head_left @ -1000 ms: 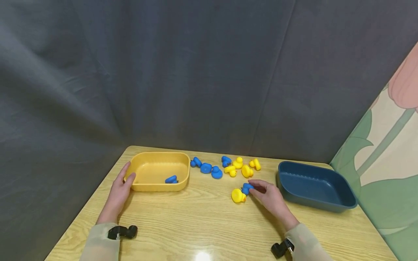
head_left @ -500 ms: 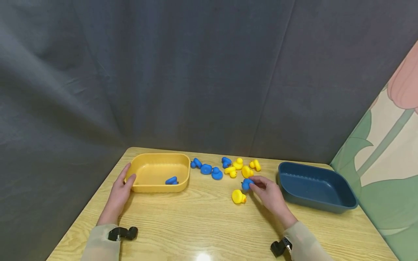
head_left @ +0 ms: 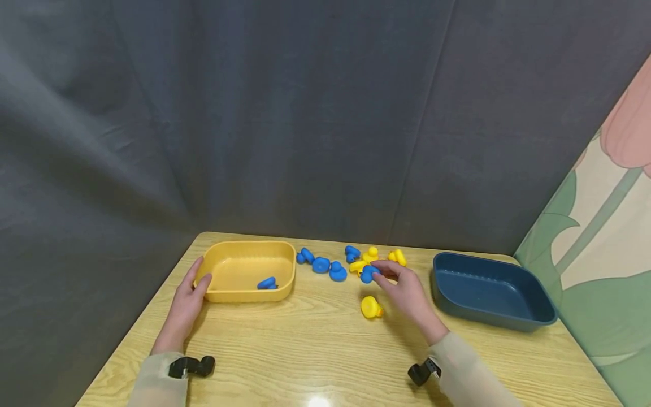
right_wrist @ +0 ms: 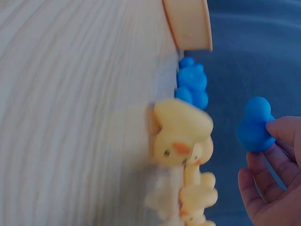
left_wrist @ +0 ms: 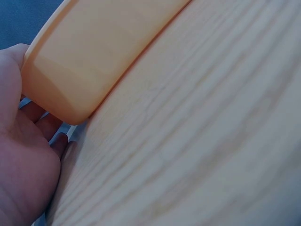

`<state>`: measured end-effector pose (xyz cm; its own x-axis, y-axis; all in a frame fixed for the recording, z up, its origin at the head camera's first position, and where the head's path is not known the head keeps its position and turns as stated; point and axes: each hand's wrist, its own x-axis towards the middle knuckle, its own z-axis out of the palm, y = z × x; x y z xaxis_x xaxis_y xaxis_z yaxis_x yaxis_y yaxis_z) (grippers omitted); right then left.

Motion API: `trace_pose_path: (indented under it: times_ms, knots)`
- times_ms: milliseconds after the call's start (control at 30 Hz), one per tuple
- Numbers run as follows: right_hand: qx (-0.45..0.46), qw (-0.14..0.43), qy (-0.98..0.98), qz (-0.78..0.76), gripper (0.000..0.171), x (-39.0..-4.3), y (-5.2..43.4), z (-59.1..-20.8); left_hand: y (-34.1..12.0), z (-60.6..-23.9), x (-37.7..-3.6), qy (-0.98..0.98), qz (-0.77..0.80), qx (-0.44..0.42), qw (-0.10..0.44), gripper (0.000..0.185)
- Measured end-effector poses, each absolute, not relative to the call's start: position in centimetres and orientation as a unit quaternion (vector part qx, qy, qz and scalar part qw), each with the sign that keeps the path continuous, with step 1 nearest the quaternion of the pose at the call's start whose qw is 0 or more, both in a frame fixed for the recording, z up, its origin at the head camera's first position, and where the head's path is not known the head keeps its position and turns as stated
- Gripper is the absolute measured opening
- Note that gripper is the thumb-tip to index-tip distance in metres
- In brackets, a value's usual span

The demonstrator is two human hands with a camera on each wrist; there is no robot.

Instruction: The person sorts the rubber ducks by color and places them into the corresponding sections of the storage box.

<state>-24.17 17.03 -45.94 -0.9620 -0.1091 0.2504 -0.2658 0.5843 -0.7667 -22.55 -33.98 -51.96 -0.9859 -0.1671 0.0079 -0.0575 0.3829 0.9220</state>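
Observation:
My right hand point(head_left: 407, 294) pinches a blue rubber duck point(right_wrist: 255, 127) between thumb and fingers, held up above the table. In the head view that duck overlaps a small group of yellow rubber ducks point(head_left: 371, 254). Nearer the front, a single yellow duck point(head_left: 370, 307) lies tipped over on the wood. My left hand point(head_left: 187, 299) grips the left end of a yellow tub point(head_left: 244, 296), its thumb at the near corner and its fingers round the outside. Inside the tub lies one blue duck point(head_left: 267, 282).
Several blue ducks point(head_left: 321, 264) lie along the back, right of the yellow tub. A dark blue tub point(head_left: 490, 315) stands at the right of the wooden table point(head_left: 285, 350). A grey curtain point(head_left: 305, 124) hangs behind the back edge.
My right hand has lifted the blue duck from beside the single yellow duck and carried it back and left. The left hand stays at the yellow tub.

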Motion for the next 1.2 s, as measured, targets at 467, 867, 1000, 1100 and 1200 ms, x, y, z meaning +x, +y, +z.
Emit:
trace_pose_path:
  times_ms: [467, 867, 1000, 1100, 1200]
  knots:
    - [0.161, 0.086, -0.866, 0.466, 0.031, -24.5, 11.2, -44.9, -34.0, -51.9, -22.4, -0.834, -0.545, 0.067, 0.048, 0.076]
    - [0.188, 0.074, -0.86, 0.469, 0.025, -25.0, 6.4, -45.3, -33.8, -52.0, -22.5, -0.831, -0.55, 0.068, 0.05, 0.075]
    - [0.203, 0.076, -0.86, 0.463, 0.024, -25.3, 5.0, -45.7, -33.8, -52.1, -22.4, -0.83, -0.551, 0.07, 0.051, 0.076]
    - [0.212, 0.074, -0.86, 0.458, 0.025, -25.6, 4.1, -45.9, -33.9, -52.1, -22.4, -0.83, -0.551, 0.072, 0.051, 0.076]
    - [0.212, 0.074, -0.862, 0.455, 0.025, -25.8, 3.1, -46.0, -33.9, -52.1, -22.4, -0.829, -0.552, 0.073, 0.049, 0.076]
